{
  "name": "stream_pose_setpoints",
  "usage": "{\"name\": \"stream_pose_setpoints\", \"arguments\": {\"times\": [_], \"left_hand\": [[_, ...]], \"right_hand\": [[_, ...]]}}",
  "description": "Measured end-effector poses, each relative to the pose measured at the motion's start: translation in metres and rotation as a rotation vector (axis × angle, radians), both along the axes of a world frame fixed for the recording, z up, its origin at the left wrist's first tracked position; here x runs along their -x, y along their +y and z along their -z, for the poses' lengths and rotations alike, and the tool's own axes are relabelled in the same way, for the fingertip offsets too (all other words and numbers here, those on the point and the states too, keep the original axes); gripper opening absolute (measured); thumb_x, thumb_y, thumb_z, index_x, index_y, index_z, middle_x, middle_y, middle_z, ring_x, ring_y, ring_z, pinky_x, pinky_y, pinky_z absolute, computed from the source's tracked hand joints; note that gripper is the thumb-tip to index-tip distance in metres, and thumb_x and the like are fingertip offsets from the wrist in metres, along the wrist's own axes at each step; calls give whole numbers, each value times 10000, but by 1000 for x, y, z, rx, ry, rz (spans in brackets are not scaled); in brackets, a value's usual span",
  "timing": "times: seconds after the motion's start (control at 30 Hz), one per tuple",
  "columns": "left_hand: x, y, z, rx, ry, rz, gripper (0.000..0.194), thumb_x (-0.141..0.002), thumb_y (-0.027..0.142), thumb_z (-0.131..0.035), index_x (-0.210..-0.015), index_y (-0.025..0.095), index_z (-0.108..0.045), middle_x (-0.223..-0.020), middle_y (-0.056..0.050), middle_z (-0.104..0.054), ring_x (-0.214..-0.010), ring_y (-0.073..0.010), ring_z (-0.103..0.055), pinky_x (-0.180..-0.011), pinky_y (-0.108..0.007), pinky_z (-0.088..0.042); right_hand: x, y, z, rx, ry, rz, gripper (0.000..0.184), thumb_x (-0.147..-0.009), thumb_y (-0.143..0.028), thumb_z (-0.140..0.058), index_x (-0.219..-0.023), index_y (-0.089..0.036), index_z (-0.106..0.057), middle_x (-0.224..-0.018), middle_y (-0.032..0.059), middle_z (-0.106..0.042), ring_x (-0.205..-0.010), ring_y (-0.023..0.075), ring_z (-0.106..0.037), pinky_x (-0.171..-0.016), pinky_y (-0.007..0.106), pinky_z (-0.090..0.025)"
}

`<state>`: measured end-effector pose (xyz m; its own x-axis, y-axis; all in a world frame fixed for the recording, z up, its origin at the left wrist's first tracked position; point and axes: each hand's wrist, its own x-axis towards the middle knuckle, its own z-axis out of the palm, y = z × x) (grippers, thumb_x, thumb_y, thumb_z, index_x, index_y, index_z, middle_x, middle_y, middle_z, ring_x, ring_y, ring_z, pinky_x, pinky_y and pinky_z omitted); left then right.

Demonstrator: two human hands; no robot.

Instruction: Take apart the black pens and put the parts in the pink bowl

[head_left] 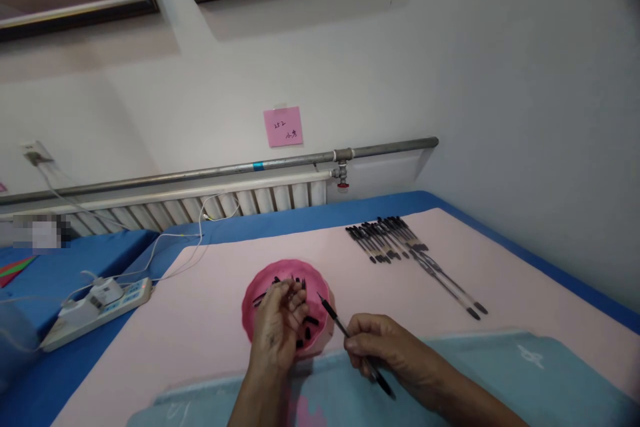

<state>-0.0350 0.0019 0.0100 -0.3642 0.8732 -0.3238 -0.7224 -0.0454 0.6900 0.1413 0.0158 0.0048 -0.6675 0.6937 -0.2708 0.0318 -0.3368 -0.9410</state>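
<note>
The left hand (283,317) reaches into the pink bowl (243,310), palm turned up and fingers curled and slightly apart; whether they grip anything cannot be determined. The right hand (373,345), to the right of the bowl, is closed on a pen (341,325) between thumb and fingers, the pen slanting with its bare tip toward the far left and its other end toward the near right. The bowl contains small black caps (311,321) and stands on the pink cloth (210,293), left of a row of pens (390,238).
</note>
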Motion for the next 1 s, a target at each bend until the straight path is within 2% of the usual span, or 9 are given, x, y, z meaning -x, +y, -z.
{"name": "stream_pose_setpoints", "arguments": {"times": [0.13, 0.33, 0.43, 0.6, 0.67, 0.77, 0.87, 0.93, 1.0], "left_hand": [[-9, -3, 2, -2, 21, 242, 158, -646, 206, -662, -758, 127, -583, -603, 31, -546, -433, -34, -449, -419, -163, -361], [-27, -9, 6, -16, 190, 461, 295, -625, 361, -711, -759, 130, -585, -474, 69, -449, -385, -32, -379, -375, -154, -257], [-30, -8, 9, -2, 238, 428, 321, -587, 383, -735, -691, 145, -546, -410, 95, -390, -344, -24, -325, -356, -152, -219], [-10, -1, 6, -25, 209, 173, 338, -608, 391, -716, -617, 166, -465, -408, 96, -389, -326, -20, -317, -331, -145, -216], [4, 0, 2, -37, 169, 102, 307, -624, 354, -704, -602, 160, -467, -419, 83, -415, -337, -27, -351, -335, -146, -266], [18, 0, -4, -49, 106, 42, 139, -635, 190, -660, -655, 135, -534, -559, 15, -563, -466, -69, -518, -429, -169, -414], [17, -2, -6, -32, 39, 95, 95, -636, 108, -618, -719, 121, -573, -670, -30, -620, -577, -103, -585, -511, -201, -479], [10, -4, -4, -16, 12, 183, 109, -650, 146, -636, -735, 124, -571, -685, -30, -618, -586, -100, -577, -533, -211, -486], [2, -6, -1, 1, 59, 293, 155, -641, 202, -668, -709, 140, -544, -648, -3, -592, -531, -73, -531, -464, -173, -431]], "right_hand": [[1, 1, 0, -16, 13, 20, 115, -696, -249, -565, -647, -155, -521, -574, -26, -573, -484, 72, -471, -486, 203, -338], [1, 1, 1, -38, 56, -7, 127, -712, -265, -557, -664, -148, -546, -590, -21, -572, -499, 75, -473, -501, 206, -347], [1, 1, 2, -44, 36, -14, 152, -696, -288, -574, -651, -147, -544, -585, -12, -580, -499, 79, -472, -501, 210, -347], [2, -2, 3, -52, -24, -38, 120, -659, -252, -588, -628, -151, -533, -535, -17, -581, -442, 73, -445, -463, 208, -306], [1, -1, 2, -54, -38, -32, 111, -662, -247, -586, -627, -150, -544, -536, -21, -572, -451, 74, -445, -465, 208, -305], [0, 3, 1, -58, -16, 40, 152, -685, -274, -590, -615, -145, -549, -532, -38, -513, -482, 71, -436, -482, 204, -312], [-3, 8, 3, -30, 22, 106, 230, -703, -345, -602, -605, -152, -523, -504, -56, -454, -454, 66, -409, -453, 204, -289], [-4, 11, 5, -13, 36, 147, 245, -699, -369, -610, -621, -156, -517, -491, -59, -453, -430, 65, -402, -431, 204, -270], [-4, 12, 6, -6, 49, 201, 227, -682, -358, -624, -649, -162, -516, -485, -62, -465, -411, 61, -396, -418, 202, -255]]}}
